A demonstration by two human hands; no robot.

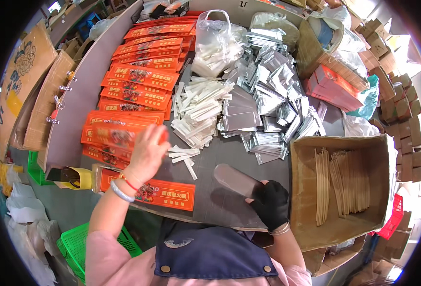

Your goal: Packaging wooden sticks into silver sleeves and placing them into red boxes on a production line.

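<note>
My left hand (pixel 146 150), bare and smeared by motion, is over the lower end of a stack of long orange-red printed packets. Its fingers are closed around the right end of one blurred packet (pixel 117 137). Another orange-red packet (pixel 170 194) lies flat at the table's near edge, partly under my left wrist. In a black fingerless glove, my right hand (pixel 271 202) grips a flat, greyish see-through piece (pixel 235 179) with a rounded end. The piece slants up and left over the dark table, and the glove hides its lower end.
Loose white paper strips (pixel 201 112) and silvery flat packets (pixel 272 95) are heaped mid-table. Behind them stands a clear plastic bag (pixel 215 47) of white strips. A cardboard box (pixel 305 190) with thin wooden sticks is at right, and a green basket (pixel 75 245) stands below at left.
</note>
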